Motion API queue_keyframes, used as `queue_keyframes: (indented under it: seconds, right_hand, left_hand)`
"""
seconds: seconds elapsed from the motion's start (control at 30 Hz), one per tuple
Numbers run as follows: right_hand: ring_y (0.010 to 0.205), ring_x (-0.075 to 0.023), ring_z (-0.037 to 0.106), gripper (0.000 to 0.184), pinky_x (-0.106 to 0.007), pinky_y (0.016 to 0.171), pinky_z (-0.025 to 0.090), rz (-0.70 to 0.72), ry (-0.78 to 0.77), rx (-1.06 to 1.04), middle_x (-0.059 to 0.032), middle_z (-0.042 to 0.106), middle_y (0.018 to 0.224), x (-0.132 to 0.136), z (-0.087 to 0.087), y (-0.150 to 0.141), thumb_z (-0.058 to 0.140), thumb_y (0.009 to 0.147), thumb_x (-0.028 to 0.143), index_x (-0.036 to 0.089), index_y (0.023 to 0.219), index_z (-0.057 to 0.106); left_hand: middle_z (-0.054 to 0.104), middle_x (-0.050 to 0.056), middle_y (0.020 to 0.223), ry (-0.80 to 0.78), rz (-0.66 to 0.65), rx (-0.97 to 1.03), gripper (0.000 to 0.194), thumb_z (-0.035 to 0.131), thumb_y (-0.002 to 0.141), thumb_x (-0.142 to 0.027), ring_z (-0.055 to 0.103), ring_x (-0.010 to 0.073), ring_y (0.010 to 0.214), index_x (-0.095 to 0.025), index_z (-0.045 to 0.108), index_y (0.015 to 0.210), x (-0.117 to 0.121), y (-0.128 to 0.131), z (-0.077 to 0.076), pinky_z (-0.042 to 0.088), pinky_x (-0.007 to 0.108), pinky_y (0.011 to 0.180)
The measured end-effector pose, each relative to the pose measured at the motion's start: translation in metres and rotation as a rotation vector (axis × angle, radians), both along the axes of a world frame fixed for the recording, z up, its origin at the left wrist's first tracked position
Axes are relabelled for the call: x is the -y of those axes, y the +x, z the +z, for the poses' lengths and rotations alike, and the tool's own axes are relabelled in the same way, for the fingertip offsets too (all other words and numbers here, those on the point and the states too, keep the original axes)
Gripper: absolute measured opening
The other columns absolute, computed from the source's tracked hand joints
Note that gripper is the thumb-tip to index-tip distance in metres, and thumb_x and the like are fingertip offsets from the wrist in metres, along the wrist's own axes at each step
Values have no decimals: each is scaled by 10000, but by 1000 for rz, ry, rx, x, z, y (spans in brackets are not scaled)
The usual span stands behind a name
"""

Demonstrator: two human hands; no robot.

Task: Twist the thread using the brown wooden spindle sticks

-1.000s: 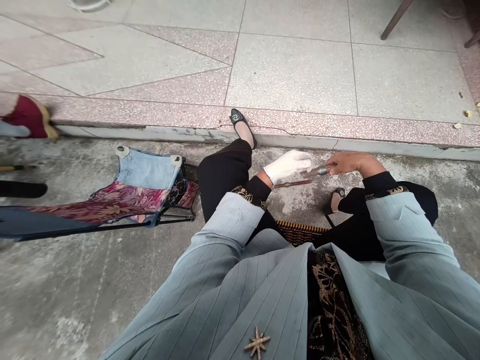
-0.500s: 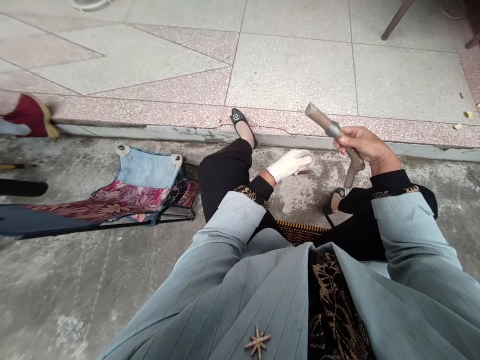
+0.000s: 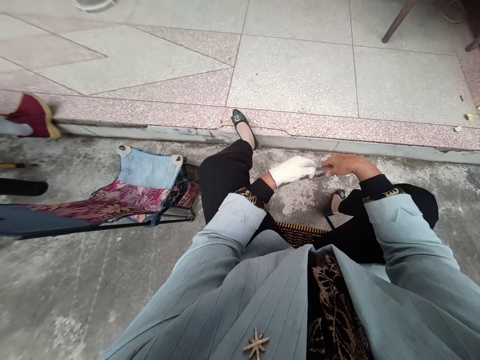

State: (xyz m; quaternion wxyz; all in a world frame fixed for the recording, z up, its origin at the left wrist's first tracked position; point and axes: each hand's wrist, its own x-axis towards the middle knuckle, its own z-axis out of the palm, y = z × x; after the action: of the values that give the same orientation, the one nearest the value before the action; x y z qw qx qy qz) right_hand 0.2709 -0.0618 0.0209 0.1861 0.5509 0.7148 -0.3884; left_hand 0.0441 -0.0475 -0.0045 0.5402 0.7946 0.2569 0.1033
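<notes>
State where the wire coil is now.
In the head view, right of centre, the coil is between the gloved left hand and bare right hand.

Grey concrete floor (image 3: 93,290), pale blotches. Folding chair (image 3: 131,197) stands on it. Black shoe (image 3: 340,194) well right of chair.

Two hands (image 3: 294,170) (just one gloved) and one wire-wound stick (image 3: 319,171) at three o'clock; two black shoes (image 3: 237,118), twelve and three; one red shoe (image 3: 33,117) at ten; one fabric chair (image 3: 146,167) at nine.
</notes>
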Motion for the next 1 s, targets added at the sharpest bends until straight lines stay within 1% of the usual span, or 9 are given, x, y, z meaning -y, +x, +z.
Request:
queue_keyframes:
  seconds: [0.1, 0.2, 0.3, 0.4, 0.5, 0.6, 0.7, 0.83, 1.0]
  right_hand:
    - [772, -194, 595, 338, -289, 684, 420, 112, -199, -210, -57, 704, 881, 3, 6, 4, 674, 806, 404, 174, 1044, 743]
    - [683, -144, 546, 445, -269, 647, 418, 78, -267, -474, -26, 672, 812, 7, 23, 14, 707, 780, 497, 163, 1073, 732]
    - [649, -112, 524, 464, -246, 618, 425, -168, -161, -739, -11, 646, 802, 11, 41, 24, 762, 746, 479, 158, 1076, 710]
    - [618, -108, 510, 416, -243, 578, 425, -490, 44, -914, -18, 623, 772, 12, 47, 29, 806, 709, 467, 154, 956, 686]
    - [594, -113, 490, 379, -249, 543, 409, -695, 168, -910, -28, 596, 725, 9, 37, 27, 822, 675, 464, 162, 791, 624]
    - [586, -118, 478, 335, -256, 543, 395, -756, 198, -769, -22, 580, 697, 4, 21, 20, 796, 683, 432, 172, 768, 604]
    - [627, -145, 518, 270, -283, 602, 408, -696, 242, -486, -30, 607, 728, -1, 10, 15, 736, 741, 382, 164, 880, 659]
    - [769, -210, 580, 274, -319, 684, 399, -438, 296, -81, -78, 663, 865, -3, 9, 9, 657, 820, 325, 152, 1028, 704]
    - [827, -244, 603, 223, -323, 698, 400, -80, 42, -7, -97, 696, 932, 1, 8, 7, 715, 769, 311, 177, 945, 741]
  left_hand:
    - [581, -2, 696, -7, 47, 64, 300, 549, 842, -399, 493, 122, 667, -127, 643, 758, -6, -4, -3, 366, 249, 659]
    - [584, 8, 715, -211, 147, 164, 310, 585, 845, -426, 491, 109, 641, -122, 610, 789, -7, -4, -5, 394, 245, 639]
    - [543, -3, 672, -373, 218, 235, 316, 614, 852, -444, 429, 76, 542, -131, 582, 820, -3, -1, -6, 361, 218, 542]
    - [506, -14, 634, -409, 145, 252, 331, 577, 886, -460, 357, 58, 487, -137, 583, 810, 1, 1, -7, 298, 202, 479]
    - [501, -16, 620, -349, 46, 190, 324, 550, 891, -448, 375, 66, 500, -140, 603, 807, 3, 1, -3, 286, 203, 484]
    - [524, -10, 638, -207, 2, 113, 323, 541, 881, -437, 419, 79, 538, -137, 628, 798, 4, 1, 3, 314, 216, 530]
    - [542, -10, 646, -80, -26, 54, 342, 513, 882, -431, 436, 87, 559, -135, 650, 782, 6, 3, 7, 324, 228, 567]
    - [562, -8, 671, -6, -36, 9, 319, 490, 874, -393, 449, 99, 597, -137, 648, 767, 5, 5, 5, 326, 235, 602]
    - [582, -3, 673, 19, -33, -28, 288, 537, 844, -387, 480, 113, 608, -141, 656, 755, 1, -1, 4, 324, 235, 585]
